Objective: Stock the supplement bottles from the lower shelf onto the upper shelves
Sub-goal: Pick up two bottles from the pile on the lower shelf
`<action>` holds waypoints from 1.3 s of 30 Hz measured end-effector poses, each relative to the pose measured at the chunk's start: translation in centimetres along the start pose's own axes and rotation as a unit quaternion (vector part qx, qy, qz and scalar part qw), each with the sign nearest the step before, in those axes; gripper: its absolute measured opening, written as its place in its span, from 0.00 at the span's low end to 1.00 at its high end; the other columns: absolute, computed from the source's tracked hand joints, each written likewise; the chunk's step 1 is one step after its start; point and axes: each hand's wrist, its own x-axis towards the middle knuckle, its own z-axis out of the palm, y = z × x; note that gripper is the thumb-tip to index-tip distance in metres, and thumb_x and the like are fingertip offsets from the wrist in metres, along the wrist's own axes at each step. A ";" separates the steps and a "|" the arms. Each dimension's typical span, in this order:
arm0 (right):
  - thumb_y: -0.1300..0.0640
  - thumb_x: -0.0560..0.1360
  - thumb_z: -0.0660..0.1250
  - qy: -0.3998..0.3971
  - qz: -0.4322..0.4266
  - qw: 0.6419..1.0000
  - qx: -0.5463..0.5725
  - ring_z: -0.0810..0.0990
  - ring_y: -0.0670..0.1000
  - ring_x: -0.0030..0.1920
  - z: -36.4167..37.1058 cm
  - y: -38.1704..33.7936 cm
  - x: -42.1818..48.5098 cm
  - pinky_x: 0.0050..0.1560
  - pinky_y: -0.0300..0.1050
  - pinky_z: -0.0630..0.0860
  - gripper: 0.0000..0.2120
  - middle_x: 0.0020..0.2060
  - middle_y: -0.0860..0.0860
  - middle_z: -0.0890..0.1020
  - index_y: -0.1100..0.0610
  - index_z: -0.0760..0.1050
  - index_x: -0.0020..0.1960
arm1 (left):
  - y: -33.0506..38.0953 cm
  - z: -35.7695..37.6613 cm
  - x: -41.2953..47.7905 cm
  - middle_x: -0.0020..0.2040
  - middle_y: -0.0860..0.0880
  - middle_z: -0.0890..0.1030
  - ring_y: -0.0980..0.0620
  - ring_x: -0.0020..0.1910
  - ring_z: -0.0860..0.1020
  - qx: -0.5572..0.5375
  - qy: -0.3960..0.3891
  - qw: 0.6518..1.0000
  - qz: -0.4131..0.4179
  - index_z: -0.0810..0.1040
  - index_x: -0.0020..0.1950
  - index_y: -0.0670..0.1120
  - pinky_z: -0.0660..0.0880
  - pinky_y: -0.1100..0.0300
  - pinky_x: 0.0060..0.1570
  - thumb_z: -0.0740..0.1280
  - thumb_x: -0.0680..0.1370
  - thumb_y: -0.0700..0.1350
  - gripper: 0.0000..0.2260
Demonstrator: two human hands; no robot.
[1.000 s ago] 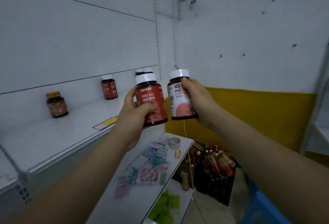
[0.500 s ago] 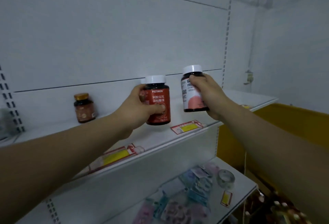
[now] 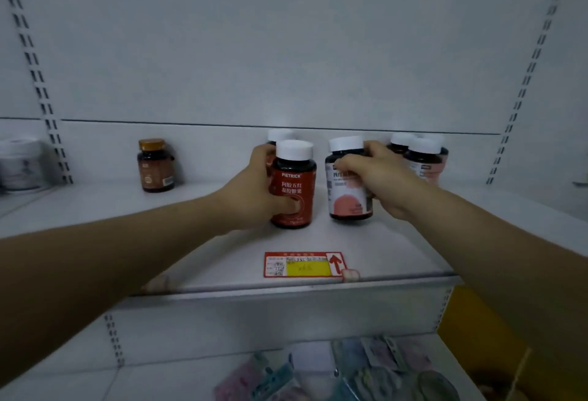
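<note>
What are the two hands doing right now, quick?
Left hand: closed, gripping the red-labelled bottle.
Right hand: closed, gripping the pink-labelled bottle.

view: head, single, wide-angle | position: just above shelf (image 3: pixel 397 241) level | facing: forward, slightly down, at back panel (image 3: pixel 286 50) | range: near | frame bottom: lower shelf (image 3: pixel 143 381) in view | shared: none, one view

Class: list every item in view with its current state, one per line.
red-label bottle: upright, capped, held by left hand
pink-label bottle: upright, capped, held by right hand
amber bottle: upright, capped, untouched
rear bottles: upright, capped
price tag: flat on shelf
</note>
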 end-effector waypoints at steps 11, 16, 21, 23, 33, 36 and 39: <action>0.51 0.66 0.72 -0.063 -0.071 0.994 -0.047 0.76 0.42 0.46 -3.4 2.6 1.5 0.42 0.42 0.75 0.29 0.46 0.39 0.74 0.36 0.62 0.60 | 1.2 1.5 3.8 0.76 0.49 0.53 0.46 0.75 0.49 0.418 0.106 0.899 0.080 0.50 0.75 0.56 0.54 0.46 0.70 0.75 0.64 0.60 0.48; 0.54 0.66 0.73 -0.075 -0.083 0.990 -0.083 0.74 0.40 0.44 -3.5 2.5 2.2 0.38 0.38 0.71 0.32 0.45 0.37 0.73 0.39 0.62 0.64 | 0.4 1.8 6.6 0.77 0.47 0.50 0.46 0.76 0.43 0.427 0.105 0.897 0.051 0.50 0.75 0.57 0.51 0.38 0.71 0.74 0.64 0.62 0.48; 0.53 0.68 0.73 -0.091 -0.085 0.988 -0.093 0.75 0.41 0.47 -3.6 2.7 2.5 0.48 0.46 0.77 0.35 0.46 0.36 0.72 0.41 0.59 0.69 | -0.3 2.5 8.1 0.75 0.46 0.53 0.44 0.75 0.42 0.398 0.116 0.908 0.058 0.52 0.75 0.55 0.52 0.39 0.71 0.75 0.64 0.59 0.46; 0.53 0.68 0.73 -0.093 -0.085 0.987 -0.098 0.76 0.42 0.48 -3.7 2.7 2.5 0.51 0.48 0.77 0.37 0.46 0.36 0.71 0.41 0.58 0.70 | -0.4 3.0 8.5 0.74 0.46 0.53 0.43 0.74 0.42 0.399 0.133 0.906 0.049 0.53 0.75 0.55 0.55 0.40 0.70 0.74 0.65 0.59 0.45; 0.52 0.69 0.73 -0.083 -0.097 0.987 -0.097 0.74 0.42 0.46 -4.2 2.5 1.3 0.37 0.34 0.69 0.36 0.44 0.36 0.70 0.41 0.57 0.70 | 0.1 4.2 9.8 0.74 0.43 0.53 0.38 0.74 0.44 0.469 0.179 0.865 -0.023 0.51 0.74 0.56 0.54 0.39 0.68 0.71 0.66 0.61 0.43; 0.52 0.69 0.74 -0.076 -0.106 0.986 -0.099 0.75 0.43 0.48 -4.8 2.4 0.2 0.38 0.35 0.69 0.36 0.45 0.36 0.70 0.41 0.58 0.70 | 0.8 4.2 10.0 0.75 0.43 0.51 0.37 0.74 0.42 0.478 0.163 0.861 -0.053 0.50 0.74 0.56 0.49 0.37 0.69 0.71 0.66 0.62 0.44; 0.51 0.67 0.74 -0.055 -0.110 0.988 -0.097 0.76 0.47 0.52 -6.1 2.3 -0.8 0.47 0.41 0.71 0.36 0.46 0.36 0.71 0.40 0.60 0.69 | 1.3 4.1 9.5 0.77 0.45 0.44 0.39 0.74 0.37 0.481 0.145 0.862 -0.067 0.44 0.76 0.57 0.45 0.35 0.69 0.70 0.67 0.64 0.46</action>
